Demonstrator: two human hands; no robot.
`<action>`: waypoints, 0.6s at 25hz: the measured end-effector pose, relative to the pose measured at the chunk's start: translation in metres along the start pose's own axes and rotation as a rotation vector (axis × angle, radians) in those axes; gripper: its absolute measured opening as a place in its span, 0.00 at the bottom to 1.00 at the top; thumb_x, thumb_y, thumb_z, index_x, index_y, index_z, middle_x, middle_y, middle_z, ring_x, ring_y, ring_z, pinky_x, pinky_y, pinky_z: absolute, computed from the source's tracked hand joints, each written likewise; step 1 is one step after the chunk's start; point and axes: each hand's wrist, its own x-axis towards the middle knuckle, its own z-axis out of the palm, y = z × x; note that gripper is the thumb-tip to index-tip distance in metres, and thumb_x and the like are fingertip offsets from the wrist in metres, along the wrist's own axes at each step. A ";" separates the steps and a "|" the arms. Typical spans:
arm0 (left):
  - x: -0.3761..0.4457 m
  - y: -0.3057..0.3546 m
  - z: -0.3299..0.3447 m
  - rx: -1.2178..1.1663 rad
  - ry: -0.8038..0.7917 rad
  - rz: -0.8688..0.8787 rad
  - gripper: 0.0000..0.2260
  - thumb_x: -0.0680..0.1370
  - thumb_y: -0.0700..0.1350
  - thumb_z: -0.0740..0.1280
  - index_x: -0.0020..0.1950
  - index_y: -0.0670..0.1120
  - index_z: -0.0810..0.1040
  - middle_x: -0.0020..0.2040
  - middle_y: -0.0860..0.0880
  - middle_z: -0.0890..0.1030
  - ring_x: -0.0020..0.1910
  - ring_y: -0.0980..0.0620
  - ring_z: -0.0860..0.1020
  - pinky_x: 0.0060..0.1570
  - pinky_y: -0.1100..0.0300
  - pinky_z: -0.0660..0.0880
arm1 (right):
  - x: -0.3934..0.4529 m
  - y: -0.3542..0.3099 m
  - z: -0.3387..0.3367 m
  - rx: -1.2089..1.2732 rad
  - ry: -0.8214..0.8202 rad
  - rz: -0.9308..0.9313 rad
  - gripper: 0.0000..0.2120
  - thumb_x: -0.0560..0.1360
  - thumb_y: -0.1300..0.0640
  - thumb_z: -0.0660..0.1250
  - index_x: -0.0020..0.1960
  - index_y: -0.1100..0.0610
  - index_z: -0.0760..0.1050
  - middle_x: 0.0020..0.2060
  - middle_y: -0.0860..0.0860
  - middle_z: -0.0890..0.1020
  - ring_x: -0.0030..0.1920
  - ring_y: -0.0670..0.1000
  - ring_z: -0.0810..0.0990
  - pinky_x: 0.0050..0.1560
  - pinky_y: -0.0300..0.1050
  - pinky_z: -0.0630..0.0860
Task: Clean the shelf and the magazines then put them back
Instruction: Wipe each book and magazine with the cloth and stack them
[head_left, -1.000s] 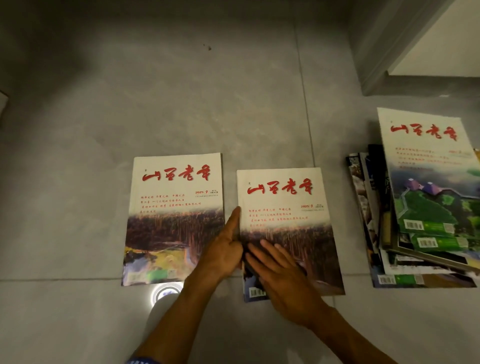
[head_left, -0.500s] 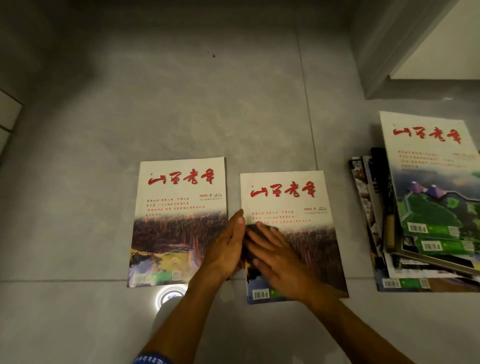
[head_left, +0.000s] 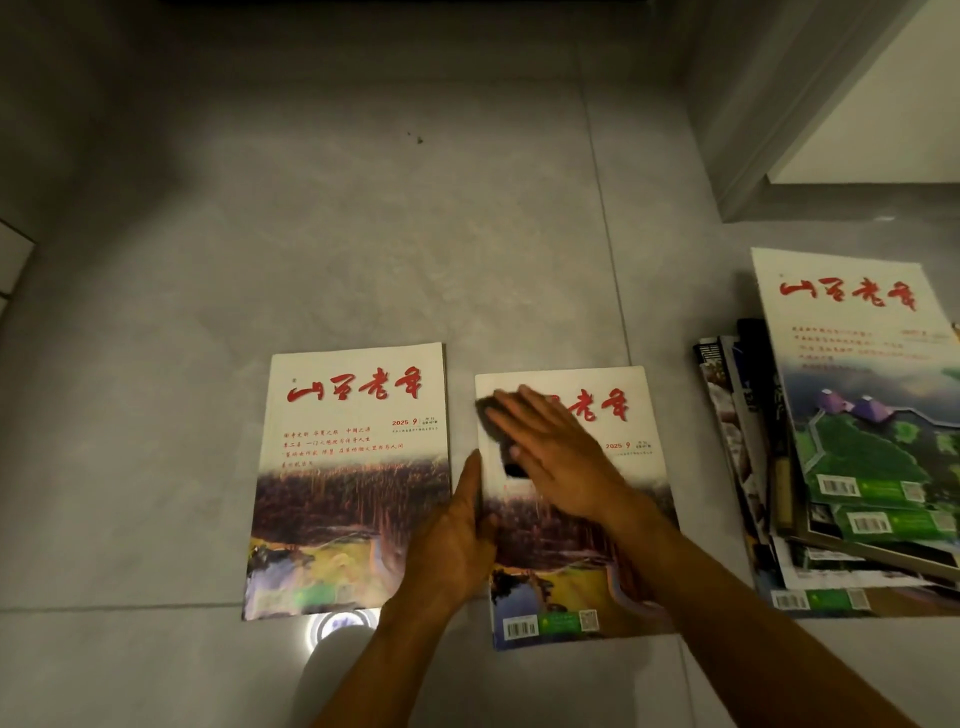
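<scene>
Head view, looking down at a grey tiled floor (head_left: 363, 260) in dim light. The right hand (head_left: 561, 457) lies flat with straight fingers on a dark cloth (head_left: 493, 421), pressing it onto the upper left part of the middle magazine (head_left: 623, 545), over the start of its red title. The cloth shows only at the fingertips and beside the thumb; the rest is hidden under the palm. The left hand (head_left: 457, 545) is open too, fingers straight, set on edge along the left border of that same magazine, with the thumb pointing away from the person up the spine side. It touches the magazine's edge; whether it also presses on the cover cannot be told.

Just left of the left hand lies a second magazine (head_left: 353, 467) with the same cover: white top, red brush title, a brown and yellow landscape below. The two copies lie flat, side by side, close but not overlapping.

Well to the right of the right hand sits a loose, uneven stack of magazines (head_left: 857, 467), the top one showing a green landscape under the same red title. Beyond that stack, a pale wall corner with a grey skirting board (head_left: 769, 145). Below the left wrist, a bright ring of light (head_left: 337, 623) reflects off the floor.
</scene>
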 end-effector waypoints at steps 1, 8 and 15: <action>0.001 -0.001 0.001 0.008 0.002 -0.006 0.33 0.81 0.45 0.61 0.78 0.61 0.44 0.65 0.49 0.77 0.56 0.51 0.79 0.57 0.52 0.78 | 0.012 0.011 -0.006 0.014 0.033 0.105 0.25 0.83 0.50 0.51 0.78 0.48 0.52 0.78 0.45 0.51 0.78 0.49 0.44 0.77 0.55 0.47; -0.002 -0.001 0.007 0.001 0.039 0.025 0.32 0.82 0.45 0.61 0.78 0.59 0.44 0.72 0.51 0.70 0.65 0.50 0.75 0.61 0.54 0.76 | -0.128 -0.028 0.037 -0.245 0.017 -0.084 0.25 0.81 0.47 0.46 0.78 0.48 0.54 0.78 0.49 0.56 0.78 0.56 0.50 0.74 0.56 0.50; 0.002 -0.005 0.007 0.028 0.017 0.016 0.33 0.81 0.46 0.61 0.78 0.59 0.43 0.73 0.51 0.68 0.64 0.52 0.75 0.57 0.56 0.76 | -0.083 0.033 -0.002 -0.032 -0.009 0.034 0.25 0.82 0.49 0.48 0.78 0.47 0.51 0.78 0.45 0.49 0.78 0.51 0.44 0.77 0.53 0.43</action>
